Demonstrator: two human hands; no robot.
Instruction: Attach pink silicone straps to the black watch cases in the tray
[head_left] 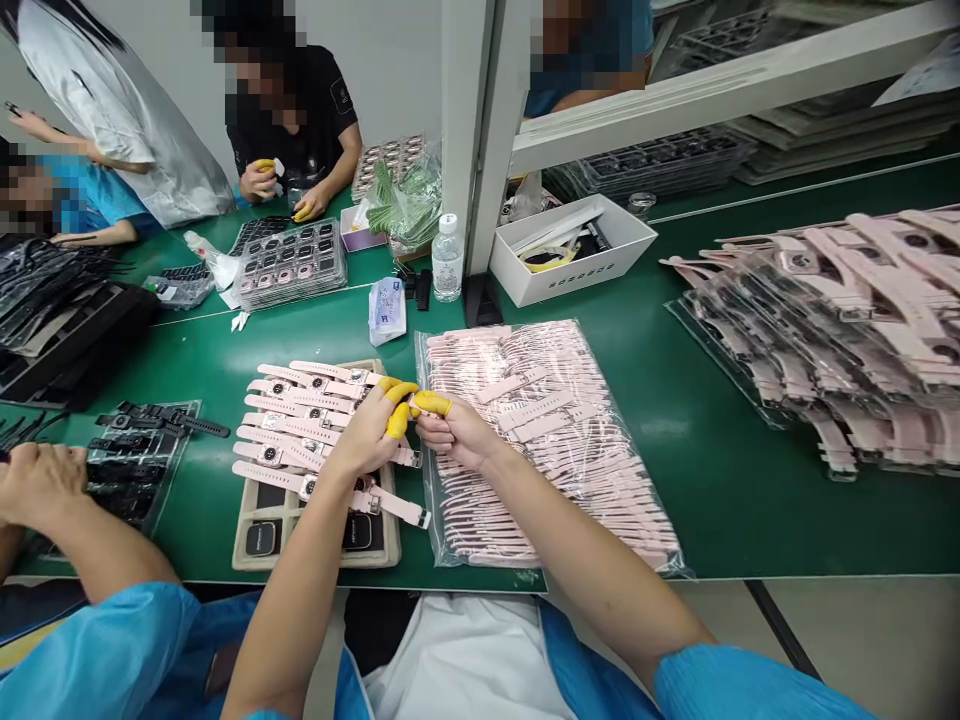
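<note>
My left hand (pixel 366 436) is closed, its yellow-covered fingers pinched together above the right edge of a beige compartment tray (pixel 241 535). My right hand (pixel 463 434) meets it fingertip to fingertip, also pinching, with yellow covers on its thumb and finger. A small pinkish piece seems to lie between the fingertips, but the fingers hide what it is. Pink-strapped watches (pixel 289 428) lie in rows across the tray. Dark square watch bodies (pixel 261 538) sit in its front compartments. Under my right forearm is a clear bag of pink watch straps (pixel 600 480), with several loose straps (pixel 536 412) on top.
A white box (pixel 574 272) of odds and ends, a bottle (pixel 448 262) and a tissue pack (pixel 387 312) stand behind. Pink-strapped watches are stacked (pixel 862 310) at right. A co-worker's hands (pixel 45 485) are beside black watches (pixel 139 450) at left. A white post (pixel 469 140) rises ahead.
</note>
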